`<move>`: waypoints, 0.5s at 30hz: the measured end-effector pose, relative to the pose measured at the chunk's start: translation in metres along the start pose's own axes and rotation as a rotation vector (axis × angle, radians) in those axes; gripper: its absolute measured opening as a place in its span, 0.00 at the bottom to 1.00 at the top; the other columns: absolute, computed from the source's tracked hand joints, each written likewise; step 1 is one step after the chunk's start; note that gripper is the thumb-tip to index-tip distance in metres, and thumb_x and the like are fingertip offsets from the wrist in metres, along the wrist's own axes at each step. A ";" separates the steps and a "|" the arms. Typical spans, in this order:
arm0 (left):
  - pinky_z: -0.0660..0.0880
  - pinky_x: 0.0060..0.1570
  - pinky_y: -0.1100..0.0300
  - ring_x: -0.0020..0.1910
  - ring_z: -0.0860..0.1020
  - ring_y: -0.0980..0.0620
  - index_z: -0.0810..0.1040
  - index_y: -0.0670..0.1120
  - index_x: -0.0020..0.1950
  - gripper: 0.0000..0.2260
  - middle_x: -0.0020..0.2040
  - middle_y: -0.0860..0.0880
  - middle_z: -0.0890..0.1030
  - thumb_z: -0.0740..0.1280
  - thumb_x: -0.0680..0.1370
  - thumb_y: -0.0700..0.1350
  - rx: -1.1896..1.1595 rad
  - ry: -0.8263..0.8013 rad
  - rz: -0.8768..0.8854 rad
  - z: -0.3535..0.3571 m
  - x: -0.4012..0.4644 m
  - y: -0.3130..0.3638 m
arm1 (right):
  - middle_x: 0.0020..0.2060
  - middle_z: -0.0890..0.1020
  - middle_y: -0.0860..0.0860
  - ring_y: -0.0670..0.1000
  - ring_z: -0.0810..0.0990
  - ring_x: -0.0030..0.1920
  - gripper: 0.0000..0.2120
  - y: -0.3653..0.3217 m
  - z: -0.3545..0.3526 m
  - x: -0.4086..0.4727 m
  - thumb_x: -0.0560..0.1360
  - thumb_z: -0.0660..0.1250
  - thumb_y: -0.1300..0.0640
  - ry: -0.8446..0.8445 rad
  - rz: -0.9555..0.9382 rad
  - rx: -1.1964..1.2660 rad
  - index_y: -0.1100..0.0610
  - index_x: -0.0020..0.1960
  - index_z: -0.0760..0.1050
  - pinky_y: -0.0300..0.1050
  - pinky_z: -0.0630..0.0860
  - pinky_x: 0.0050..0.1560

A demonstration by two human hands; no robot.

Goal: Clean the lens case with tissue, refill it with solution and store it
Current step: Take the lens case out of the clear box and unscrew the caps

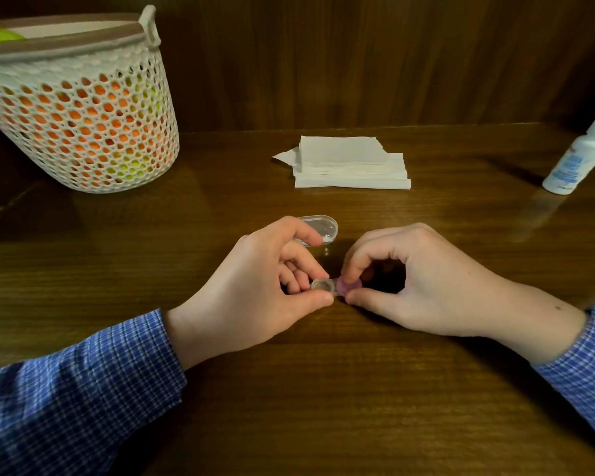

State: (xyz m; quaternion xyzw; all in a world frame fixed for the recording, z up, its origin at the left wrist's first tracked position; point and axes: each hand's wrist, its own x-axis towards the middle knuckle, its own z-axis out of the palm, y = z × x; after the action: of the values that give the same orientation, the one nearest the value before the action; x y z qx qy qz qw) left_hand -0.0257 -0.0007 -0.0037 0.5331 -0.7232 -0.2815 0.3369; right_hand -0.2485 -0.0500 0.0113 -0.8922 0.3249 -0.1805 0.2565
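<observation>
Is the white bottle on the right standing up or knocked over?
Standing up. The white bottle rests on its base on the table, white cap on top; its lean looks like wide-angle distortion.

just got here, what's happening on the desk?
A person holds a small lens case low over the wooden table. The left hand grips the end with the open clear well; the right hand pinches the pink cap on the other end. A clear oval box lies just behind the left hand. The tissue stack and solution bottle sit untouched farther back, and a mesh basket stands far left.
</observation>
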 end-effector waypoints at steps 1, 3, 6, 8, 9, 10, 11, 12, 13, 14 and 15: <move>0.84 0.42 0.55 0.41 0.86 0.53 0.75 0.47 0.67 0.27 0.46 0.55 0.87 0.81 0.71 0.44 0.004 0.000 0.000 0.000 0.000 0.000 | 0.43 0.84 0.39 0.42 0.83 0.49 0.03 0.000 0.001 0.000 0.72 0.76 0.49 0.012 -0.002 -0.007 0.45 0.45 0.84 0.38 0.78 0.54; 0.84 0.42 0.56 0.41 0.86 0.54 0.75 0.48 0.67 0.27 0.46 0.55 0.87 0.81 0.71 0.44 0.004 -0.001 -0.003 0.000 0.000 0.001 | 0.41 0.83 0.39 0.42 0.82 0.48 0.06 -0.001 0.004 0.000 0.71 0.75 0.44 0.053 0.003 -0.042 0.45 0.44 0.82 0.32 0.75 0.50; 0.84 0.42 0.56 0.41 0.86 0.54 0.75 0.48 0.67 0.26 0.46 0.55 0.87 0.81 0.72 0.44 -0.005 -0.007 -0.013 0.000 0.000 0.000 | 0.40 0.83 0.39 0.41 0.82 0.47 0.06 -0.002 0.006 0.000 0.70 0.76 0.44 0.081 0.002 -0.038 0.45 0.43 0.83 0.30 0.74 0.47; 0.84 0.41 0.56 0.40 0.86 0.53 0.75 0.47 0.66 0.26 0.46 0.54 0.87 0.81 0.72 0.44 -0.004 -0.008 -0.004 0.000 0.000 -0.001 | 0.41 0.84 0.38 0.41 0.83 0.47 0.04 -0.001 0.005 0.000 0.71 0.76 0.46 0.064 -0.001 -0.027 0.45 0.44 0.84 0.31 0.76 0.49; 0.84 0.41 0.56 0.40 0.86 0.53 0.75 0.47 0.66 0.26 0.46 0.54 0.87 0.81 0.72 0.43 -0.002 -0.008 0.002 0.000 0.000 -0.001 | 0.42 0.84 0.39 0.40 0.83 0.48 0.04 0.000 0.003 0.000 0.71 0.77 0.47 0.048 0.002 -0.024 0.45 0.44 0.85 0.32 0.77 0.50; 0.84 0.41 0.56 0.40 0.86 0.53 0.75 0.47 0.66 0.26 0.46 0.54 0.87 0.81 0.72 0.43 -0.002 -0.008 0.004 0.000 0.000 -0.001 | 0.42 0.84 0.39 0.40 0.83 0.48 0.03 0.000 0.002 0.001 0.71 0.77 0.48 0.033 0.006 -0.019 0.45 0.44 0.85 0.33 0.77 0.51; 0.84 0.41 0.56 0.40 0.86 0.52 0.76 0.47 0.66 0.25 0.46 0.54 0.87 0.81 0.72 0.43 -0.003 -0.008 0.005 0.000 0.000 0.000 | 0.43 0.84 0.39 0.41 0.83 0.48 0.03 0.000 0.001 0.001 0.72 0.78 0.49 0.021 0.008 -0.014 0.45 0.45 0.85 0.35 0.78 0.52; 0.85 0.41 0.55 0.41 0.86 0.52 0.76 0.47 0.66 0.25 0.46 0.54 0.87 0.81 0.72 0.43 -0.003 -0.009 0.004 0.000 0.000 0.000 | 0.43 0.84 0.39 0.41 0.83 0.48 0.03 0.000 0.000 0.002 0.72 0.78 0.50 0.013 0.007 -0.009 0.45 0.45 0.85 0.36 0.79 0.52; 0.85 0.41 0.55 0.40 0.86 0.52 0.76 0.47 0.66 0.25 0.46 0.54 0.87 0.81 0.72 0.43 -0.002 -0.010 0.002 0.000 0.000 0.000 | 0.43 0.84 0.40 0.41 0.83 0.48 0.04 0.000 0.000 0.002 0.72 0.78 0.51 0.008 0.004 -0.005 0.46 0.45 0.85 0.37 0.79 0.52; 0.85 0.41 0.55 0.40 0.86 0.53 0.76 0.47 0.66 0.25 0.46 0.54 0.87 0.81 0.72 0.44 -0.002 -0.011 0.002 0.000 0.000 0.000 | 0.43 0.85 0.40 0.42 0.83 0.48 0.04 0.000 -0.001 0.002 0.72 0.78 0.51 0.003 0.000 -0.003 0.46 0.45 0.85 0.38 0.79 0.53; 0.85 0.41 0.55 0.40 0.86 0.53 0.76 0.47 0.66 0.25 0.46 0.54 0.87 0.81 0.72 0.44 -0.002 -0.011 0.003 0.000 0.000 0.000 | 0.43 0.85 0.40 0.42 0.83 0.48 0.04 0.001 -0.001 0.001 0.72 0.78 0.52 -0.002 -0.006 -0.002 0.47 0.45 0.85 0.39 0.80 0.53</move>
State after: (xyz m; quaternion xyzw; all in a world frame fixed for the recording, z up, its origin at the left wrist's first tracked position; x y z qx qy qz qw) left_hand -0.0256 -0.0009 -0.0033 0.5302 -0.7255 -0.2846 0.3340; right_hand -0.2484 -0.0517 0.0123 -0.8937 0.3222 -0.1800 0.2553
